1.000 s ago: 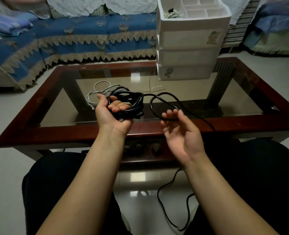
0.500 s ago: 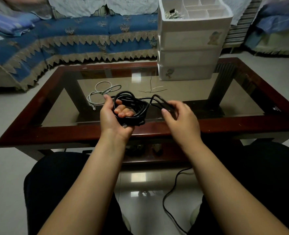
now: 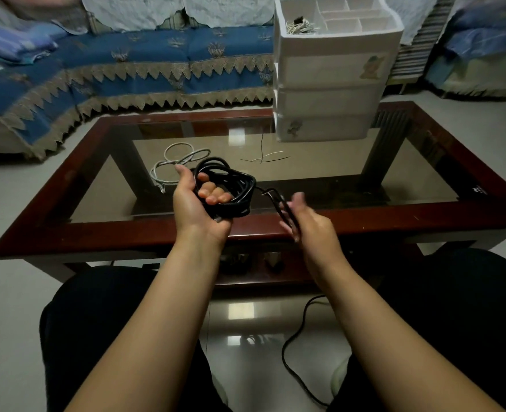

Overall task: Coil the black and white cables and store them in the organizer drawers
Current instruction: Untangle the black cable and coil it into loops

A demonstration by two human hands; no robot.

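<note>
My left hand (image 3: pixel 199 208) grips a coil of black cable (image 3: pixel 237 185) above the table's near edge, its fingers curled through the loops. One strand leaves the coil to the right and runs through my right hand (image 3: pixel 308 224), which is blurred and closes around it. The cable's tail (image 3: pixel 290 346) hangs down to the floor between my knees. A loose white cable (image 3: pixel 173 163) lies on the glass just behind my left hand. The white organizer (image 3: pixel 332 84), with its drawers pushed in, stands at the table's far right.
The glass table has a dark red wooden frame (image 3: pixel 394 221). Thin wire ties (image 3: pixel 263 157) lie on the glass before the organizer. Its top tray holds a small pale cable bundle (image 3: pixel 301 25). A blue-covered sofa (image 3: pixel 127 63) lines the back.
My right hand laid a loop onto the coil, then slid right and down along the free strand. More tail has been drawn up from the floor. My left hand kept its grip.
</note>
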